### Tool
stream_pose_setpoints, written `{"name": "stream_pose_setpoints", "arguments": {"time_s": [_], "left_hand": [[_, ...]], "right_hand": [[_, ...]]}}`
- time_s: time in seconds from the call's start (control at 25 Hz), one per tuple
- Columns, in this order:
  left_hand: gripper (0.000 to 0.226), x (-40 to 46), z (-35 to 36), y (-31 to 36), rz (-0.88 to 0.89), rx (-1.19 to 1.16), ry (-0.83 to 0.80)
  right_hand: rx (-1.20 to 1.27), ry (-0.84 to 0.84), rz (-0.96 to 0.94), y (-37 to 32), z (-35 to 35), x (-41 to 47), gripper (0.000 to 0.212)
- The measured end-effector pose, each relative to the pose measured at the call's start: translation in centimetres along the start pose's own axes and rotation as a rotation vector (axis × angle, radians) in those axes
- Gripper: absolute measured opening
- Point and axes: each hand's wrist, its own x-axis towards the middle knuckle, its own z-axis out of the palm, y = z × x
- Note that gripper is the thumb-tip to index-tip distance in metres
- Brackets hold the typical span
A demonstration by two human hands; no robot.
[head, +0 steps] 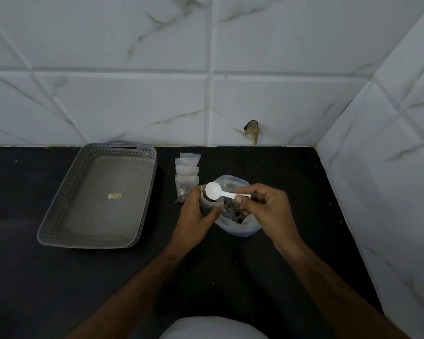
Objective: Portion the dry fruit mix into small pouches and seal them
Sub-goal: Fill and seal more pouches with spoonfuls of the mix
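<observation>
Frame centre: left hand (194,211) is gripping a small pouch (209,204) upright, fingers curled round it. Right hand (262,206) is pinching the white scoop (216,190), bowl hovering over the pouch mouth. Dry fruit bag (238,223) is sitting open beneath. Risk: scoop tipping off-centre, scattering mix onto the dark counter (230,277); a slack mouth could fold shut.

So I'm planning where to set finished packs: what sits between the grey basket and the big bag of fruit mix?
In the head view, a row of small filled pouches lies between basket and bag.
</observation>
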Motion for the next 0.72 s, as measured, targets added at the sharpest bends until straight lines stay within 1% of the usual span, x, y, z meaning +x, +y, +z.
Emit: {"name": "stream_pose_setpoints", "arguments": {"time_s": [0.16,0.24,0.32,0.4,0.44,0.52,0.6,0.72], "left_hand": [[0.051,-0.2,-0.7,0.1,0.007,0.040,-0.028],[0.043,-0.8,-1.9,-0.3,0.013,0.107,-0.070],[0.037,-1.9,-3.6,-1.8,-0.013,0.220,-0.122],[0.038,-3.3,-5.3,-3.8,-0.070,0.366,-0.144],[0.041,-3.9,-6.2,-4.9,-0.091,0.473,-0.143],[0.056,-4.6,-7.1,-6.7,-0.153,0.652,-0.182],[0.068,-4.8,-7.2,-7.6,-0.235,0.733,-0.230],[0.075,-4.5,-6.7,-7.9,-0.259,0.782,-0.261]], "right_hand": [[0.194,-0.010,0.134,0.6,-0.2,0.5,0.013],[0.301,0.006,0.211,1.1,-0.8,1.0,0.014],[0.355,0.044,0.281,2.1,-1.6,1.5,0.016],[0.378,0.079,0.326,3.4,-2.7,1.8,0.017],[0.362,0.089,0.346,4.1,-3.0,1.9,0.017],[0.258,0.100,0.375,5.2,-3.4,1.8,0.016],[0.113,0.104,0.352,5.8,-3.5,1.5,0.014],[-0.007,0.084,0.303,6.4,-3.4,1.2,0.012]]}}
